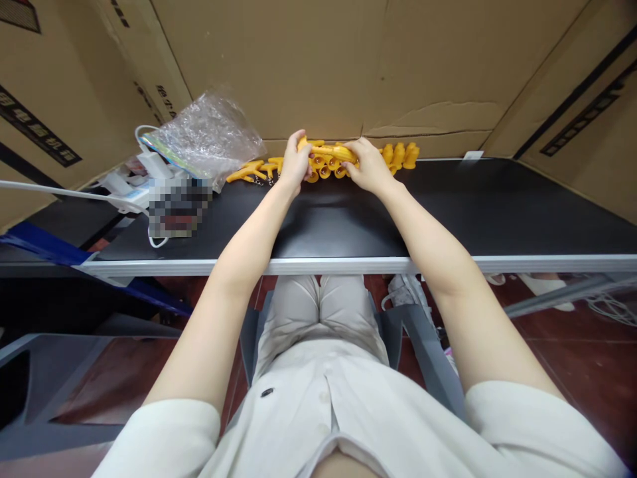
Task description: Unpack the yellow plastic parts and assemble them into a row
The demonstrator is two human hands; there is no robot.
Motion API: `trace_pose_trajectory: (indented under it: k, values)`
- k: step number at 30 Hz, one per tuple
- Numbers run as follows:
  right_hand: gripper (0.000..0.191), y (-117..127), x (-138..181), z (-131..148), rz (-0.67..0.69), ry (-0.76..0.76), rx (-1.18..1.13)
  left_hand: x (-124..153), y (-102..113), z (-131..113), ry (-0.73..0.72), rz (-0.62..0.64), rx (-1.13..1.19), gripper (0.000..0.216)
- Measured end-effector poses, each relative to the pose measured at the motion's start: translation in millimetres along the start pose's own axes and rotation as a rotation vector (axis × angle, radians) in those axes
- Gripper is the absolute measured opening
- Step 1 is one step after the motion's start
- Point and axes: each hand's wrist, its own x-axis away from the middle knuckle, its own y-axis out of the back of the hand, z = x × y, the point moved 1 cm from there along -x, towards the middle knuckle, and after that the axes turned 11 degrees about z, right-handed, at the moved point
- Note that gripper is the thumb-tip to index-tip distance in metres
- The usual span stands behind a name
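Note:
Both hands are at the back of the black tabletop, with a long yellow plastic-looking piece stretched between them. My left hand is closed around its left end, thumb and fingers together. The rounded right end is pinched by my right hand. What exactly the piece is, I cannot tell. Below and behind it several yellow hollow-ended parts lie in rows, partly hidden by the hands. Branched yellow pieces with small metal chains lie left of my left hand. More yellow knobbly parts stand right of my right hand.
A crumpled clear plastic bag rests at the back left, beside a white power strip with plugs and cables. A blurred-out item lies in front of it. Cardboard walls enclose the black table, which has a metal front edge.

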Motion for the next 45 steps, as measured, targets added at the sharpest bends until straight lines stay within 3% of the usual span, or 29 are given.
trace_pose_trajectory:
  k: [8, 18, 23, 30, 34, 40, 45]
  values:
    - [0.048, 10, 5, -8, 0.020, 0.029, -0.023, 8, 11, -5, -0.117, 0.216, -0.260, 0.023]
    - [0.052, 5, 1, -9, 0.124, 0.079, -0.082, 6, 26, -6, -0.218, 0.227, -0.790, 0.035]
    - [0.059, 16, 5, -6, 0.084, -0.027, -0.162, 4, 27, -4, -0.227, 0.269, -0.765, 0.031]
    - [0.050, 19, 7, 1, 0.086, -0.050, -0.153, 6, 26, -7, -0.186, 0.255, -0.649, 0.036]
    - [0.057, 22, 8, 4, 0.136, -0.145, -0.323, 4, 28, -5, -0.171, 0.232, -0.598, 0.037]
    - [0.053, 34, 16, 2, 0.162, -0.234, -0.568, -1, 32, 0, -0.213, 0.283, -0.707, 0.036]
    - [0.069, 23, 15, -1, 0.196, -0.276, -0.689, 0, 34, 0, -0.192, 0.260, -0.546, 0.036]
